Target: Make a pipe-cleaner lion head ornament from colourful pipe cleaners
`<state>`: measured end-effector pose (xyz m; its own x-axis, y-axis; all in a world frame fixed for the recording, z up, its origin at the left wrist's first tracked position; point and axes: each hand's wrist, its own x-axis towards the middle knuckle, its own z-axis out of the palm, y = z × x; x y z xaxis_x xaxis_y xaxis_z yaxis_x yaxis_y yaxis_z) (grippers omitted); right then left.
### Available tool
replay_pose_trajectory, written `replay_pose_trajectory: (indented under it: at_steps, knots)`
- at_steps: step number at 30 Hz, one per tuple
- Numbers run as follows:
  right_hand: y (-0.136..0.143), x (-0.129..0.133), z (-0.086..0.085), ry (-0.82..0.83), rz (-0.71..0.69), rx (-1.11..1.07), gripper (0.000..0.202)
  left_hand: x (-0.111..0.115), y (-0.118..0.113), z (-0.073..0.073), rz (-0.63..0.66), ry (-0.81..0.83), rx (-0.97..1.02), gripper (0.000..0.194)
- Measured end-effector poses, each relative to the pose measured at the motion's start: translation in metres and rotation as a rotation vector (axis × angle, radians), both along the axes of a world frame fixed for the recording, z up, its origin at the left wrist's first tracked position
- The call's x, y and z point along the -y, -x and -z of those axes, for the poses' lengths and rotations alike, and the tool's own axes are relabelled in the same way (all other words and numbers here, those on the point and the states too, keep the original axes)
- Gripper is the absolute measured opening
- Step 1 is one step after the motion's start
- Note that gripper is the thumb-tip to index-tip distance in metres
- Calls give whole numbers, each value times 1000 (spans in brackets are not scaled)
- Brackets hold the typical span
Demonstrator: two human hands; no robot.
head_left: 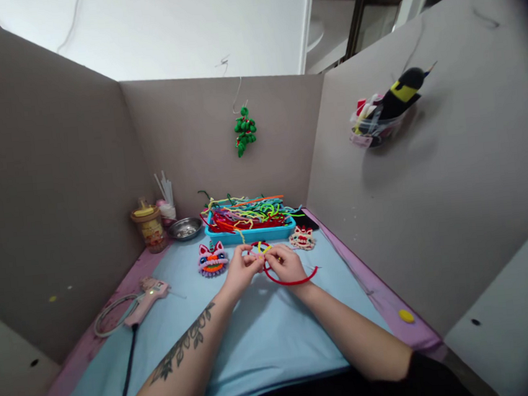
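Note:
My left hand (244, 266) and my right hand (285, 263) meet over the blue cloth, fingertips pinched together on a red pipe cleaner (295, 282). Its long end curves out below my right hand to the right. Yellow and more red pipe-cleaner loops (263, 246) show just beyond my fingertips; how they join is hidden by my fingers. Left of my hands sits a lion-head figure (213, 260) in pink, blue and orange pipe cleaner. To the right lies a cream and red lion-head figure (302, 238).
A blue tray (249, 235) heaped with colored pipe cleaners stands behind my hands. A metal bowl (185, 229) and a lidded cup (150, 229) are at the back left. A pink glue gun (147, 301) with its cord lies at left. Grey partitions (178, 138) enclose the table.

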<state>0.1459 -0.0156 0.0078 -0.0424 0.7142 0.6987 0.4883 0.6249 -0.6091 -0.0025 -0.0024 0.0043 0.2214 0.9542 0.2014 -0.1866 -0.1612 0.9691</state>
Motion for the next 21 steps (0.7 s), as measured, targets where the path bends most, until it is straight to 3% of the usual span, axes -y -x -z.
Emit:
replay_pose_trajectory:
  at_steps: [12,17,21]
  knots:
    - [2,3,-3,45,-12,80,17,-1,1,2,-29,-45,-65,49]
    - [-1,1,-2,56,-56,11,16,1,0,-4,-60,29,0,55]
    - [-3,3,-2,31,-61,-68,27,3,1,-8,-114,95,38,59]
